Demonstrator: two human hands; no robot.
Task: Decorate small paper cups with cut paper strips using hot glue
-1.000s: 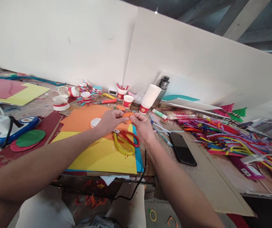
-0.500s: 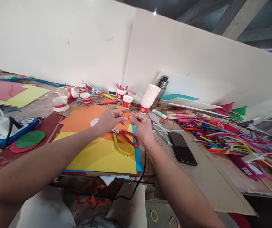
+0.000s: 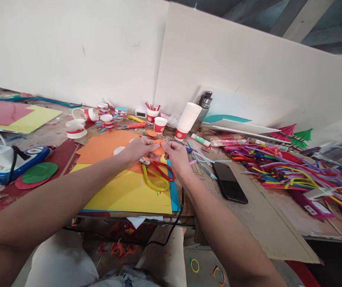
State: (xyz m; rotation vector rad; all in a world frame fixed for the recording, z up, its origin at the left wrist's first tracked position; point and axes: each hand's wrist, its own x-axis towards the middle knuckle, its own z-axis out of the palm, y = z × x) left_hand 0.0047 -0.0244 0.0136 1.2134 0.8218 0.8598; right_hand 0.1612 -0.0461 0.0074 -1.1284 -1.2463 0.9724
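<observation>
Between my two hands is a small orange paper disc [image 3: 159,148]. My left hand [image 3: 141,150] pinches its left side, and my right hand [image 3: 175,154] pinches its right side. Under and just below the hands lie scissors with red and yellow handles [image 3: 155,185], resting on yellow paper [image 3: 120,193]. Orange sheets [image 3: 99,147] spread out to the left, with a white disc [image 3: 118,150] partly behind my left wrist. Another orange disc [image 3: 151,133] lies beyond my fingers, near an upright paper cup [image 3: 160,125].
A leaning stack of cups [image 3: 188,119] and a bottle [image 3: 204,105] stand behind. On the right are a phone [image 3: 229,183], a glue stick [image 3: 200,140] and colourful pipe cleaners [image 3: 290,167]. Decorated cups [image 3: 106,121] and a blue power strip [image 3: 21,163] are on the left.
The orange disc has tilted so more of its face shows between my fingers. The view has shifted slightly; both hands keep their pinch.
</observation>
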